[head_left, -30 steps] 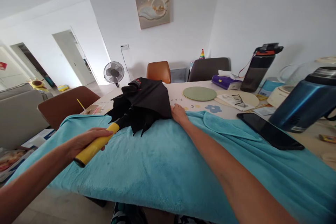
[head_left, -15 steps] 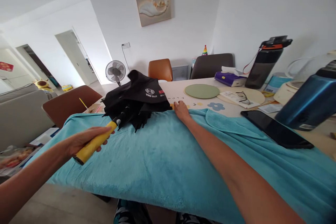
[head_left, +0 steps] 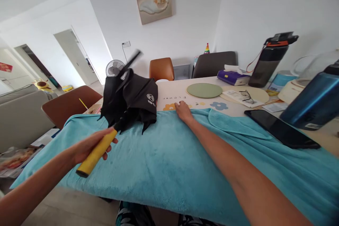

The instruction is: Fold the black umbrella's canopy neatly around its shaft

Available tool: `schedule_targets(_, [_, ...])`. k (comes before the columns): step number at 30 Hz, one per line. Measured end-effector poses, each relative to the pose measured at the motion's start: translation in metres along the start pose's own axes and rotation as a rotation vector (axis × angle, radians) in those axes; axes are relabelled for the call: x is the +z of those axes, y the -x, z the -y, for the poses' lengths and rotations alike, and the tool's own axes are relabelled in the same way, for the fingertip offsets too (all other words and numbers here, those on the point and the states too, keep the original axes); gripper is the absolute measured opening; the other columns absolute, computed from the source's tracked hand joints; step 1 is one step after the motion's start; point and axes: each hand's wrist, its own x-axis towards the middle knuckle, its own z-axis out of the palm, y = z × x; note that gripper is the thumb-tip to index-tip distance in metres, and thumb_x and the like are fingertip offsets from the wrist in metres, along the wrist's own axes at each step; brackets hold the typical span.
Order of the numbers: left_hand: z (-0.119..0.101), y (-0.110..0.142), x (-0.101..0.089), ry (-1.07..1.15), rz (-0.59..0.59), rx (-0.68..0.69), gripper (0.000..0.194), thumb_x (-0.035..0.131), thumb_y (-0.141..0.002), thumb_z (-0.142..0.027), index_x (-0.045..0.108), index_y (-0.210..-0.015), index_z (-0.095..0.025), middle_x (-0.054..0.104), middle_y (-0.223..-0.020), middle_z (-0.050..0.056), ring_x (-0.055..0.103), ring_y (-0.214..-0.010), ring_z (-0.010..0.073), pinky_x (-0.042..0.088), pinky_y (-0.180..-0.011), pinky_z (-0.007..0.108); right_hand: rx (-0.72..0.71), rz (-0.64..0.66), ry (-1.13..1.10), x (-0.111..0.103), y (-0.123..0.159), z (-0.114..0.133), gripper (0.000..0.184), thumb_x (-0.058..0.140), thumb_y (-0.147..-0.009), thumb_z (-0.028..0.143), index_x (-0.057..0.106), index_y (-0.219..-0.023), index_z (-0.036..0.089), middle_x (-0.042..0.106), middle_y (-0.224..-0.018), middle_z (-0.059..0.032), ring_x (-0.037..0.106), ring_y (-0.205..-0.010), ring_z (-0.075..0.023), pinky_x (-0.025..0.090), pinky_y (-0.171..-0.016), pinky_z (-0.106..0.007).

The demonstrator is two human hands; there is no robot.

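Observation:
My left hand (head_left: 96,144) is closed round the yellow handle of a black umbrella (head_left: 140,95). Its folded canopy hangs loose in bunched folds with white lettering, over the far edge of a turquoise blanket (head_left: 159,155). A dark shaft end, blurred, sticks out past the canopy at the top. To the right of the umbrella, my right hand (head_left: 183,112) rests at the blanket's far edge, beside an orange flower print on the table. Its fingers are slightly bent and a little apart, with nothing visible in them.
A black tablet or phone (head_left: 280,129) lies on the right, near a blue bottle (head_left: 315,95). Farther back are a black bottle (head_left: 268,63), a purple tissue box (head_left: 233,77), glasses (head_left: 247,96) and a green mat (head_left: 204,90). A fan (head_left: 114,67) stands behind the umbrella.
The umbrella's canopy has swung left and drawn in, uncovering more of the table's lettering. Its shaft end now shows above the canopy. My right hand has stayed in place.

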Motion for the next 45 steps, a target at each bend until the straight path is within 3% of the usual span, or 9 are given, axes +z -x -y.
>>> schedule_targets(4, [0.007, -0.014, 0.001, -0.184, -0.097, 0.004, 0.036, 0.068, -0.063, -0.038, 0.047, -0.083, -0.016, 0.052, -0.069, 0.0, 0.051, -0.048, 0.0113, 0.041, -0.035, 0.022, -0.017, 0.002, 0.013, 0.001, 0.0, -0.002, 0.041, 0.03, -0.087, 0.035, 0.047, -0.109, 0.006, 0.056, -0.107, -0.0204, 0.05, -0.103, -0.0265, 0.035, -0.085, -0.033])
schedule_targets(11, [0.003, -0.005, -0.021, 0.281, 0.217, 0.142, 0.034, 0.048, -0.079, -0.043, 0.052, -0.092, -0.012, 0.042, -0.058, -0.003, 0.036, -0.037, 0.0057, 0.031, -0.026, 0.017, -0.027, 0.001, 0.049, 0.002, 0.0, -0.002, 0.038, 0.029, -0.087, 0.034, 0.049, -0.105, 0.007, 0.057, -0.104, -0.0197, 0.051, -0.101, -0.0264, 0.035, -0.083, -0.033])
schedule_targets(18, [0.017, -0.006, -0.005, -0.214, -0.127, -0.017, 0.036, 0.067, -0.064, -0.041, 0.046, -0.081, -0.018, 0.05, -0.065, -0.002, 0.051, -0.048, 0.0113, 0.043, -0.036, 0.022, -0.049, 0.014, 0.085, 0.0, 0.002, 0.0, 0.037, 0.029, -0.088, 0.034, 0.049, -0.105, 0.007, 0.057, -0.103, -0.0195, 0.052, -0.099, -0.0255, 0.035, -0.082, -0.032])
schedule_targets(25, [0.034, 0.0, -0.019, 0.55, 0.261, 0.188, 0.024, 0.046, -0.081, -0.037, 0.05, -0.088, -0.015, 0.035, -0.053, -0.006, 0.024, -0.029, 0.0002, 0.014, -0.019, 0.009, -0.044, 0.016, 0.115, 0.0, 0.001, 0.0, 0.036, 0.03, -0.087, 0.033, 0.052, -0.103, 0.008, 0.059, -0.101, -0.0182, 0.053, -0.097, -0.025, 0.036, -0.081, -0.032])
schedule_targets(27, [0.044, 0.003, -0.008, 0.525, 0.284, 0.105, 0.028, 0.046, -0.081, -0.041, 0.051, -0.093, -0.016, 0.04, -0.056, -0.005, 0.034, -0.032, 0.0032, 0.027, -0.021, 0.012, -0.052, 0.023, 0.125, 0.001, 0.0, -0.001, 0.036, 0.032, -0.087, 0.033, 0.051, -0.104, 0.007, 0.059, -0.102, -0.0187, 0.052, -0.097, -0.0256, 0.036, -0.081, -0.032])
schedule_targets(30, [0.047, 0.004, 0.012, 0.252, 0.135, 0.013, 0.03, 0.056, -0.075, -0.04, 0.049, -0.093, -0.017, 0.054, -0.077, 0.003, 0.053, -0.052, 0.011, 0.048, -0.037, 0.024, -0.063, 0.033, 0.139, 0.002, 0.0, -0.001, 0.037, 0.031, -0.087, 0.032, 0.051, -0.105, 0.006, 0.058, -0.103, -0.0191, 0.052, -0.098, -0.0262, 0.036, -0.081, -0.033])
schedule_targets(34, [0.03, -0.002, 0.017, 0.069, -0.015, 0.076, 0.031, 0.063, -0.07, -0.039, 0.046, -0.087, -0.018, 0.05, -0.068, -0.002, 0.046, -0.042, 0.0074, 0.042, -0.03, 0.02, -0.065, 0.038, 0.151, 0.001, 0.0, 0.0, 0.036, 0.031, -0.087, 0.031, 0.051, -0.104, 0.005, 0.058, -0.102, -0.0197, 0.052, -0.098, -0.0259, 0.035, -0.081, -0.033])
schedule_targets(40, [0.034, -0.005, -0.003, 0.747, 0.346, 0.149, 0.02, 0.037, -0.087, -0.031, 0.046, -0.096, -0.016, 0.036, -0.06, -0.004, 0.026, -0.032, 0.001, 0.013, -0.018, 0.007, -0.075, 0.027, 0.173, 0.0, 0.001, 0.0, 0.033, 0.034, -0.086, 0.029, 0.051, -0.103, 0.006, 0.059, -0.101, -0.0195, 0.053, -0.097, -0.0253, 0.035, -0.081, -0.032])
schedule_targets(45, [0.054, -0.011, 0.017, 0.699, 0.46, -0.041, 0.028, 0.036, -0.087, -0.037, 0.046, -0.104, -0.016, 0.037, -0.064, -0.003, 0.03, -0.036, 0.0036, 0.024, -0.02, 0.012, -0.092, 0.032, 0.215, 0.001, 0.001, 0.0, 0.032, 0.034, -0.086, 0.028, 0.052, -0.103, 0.007, 0.059, -0.102, -0.0191, 0.053, -0.097, -0.0254, 0.036, -0.082, -0.032])
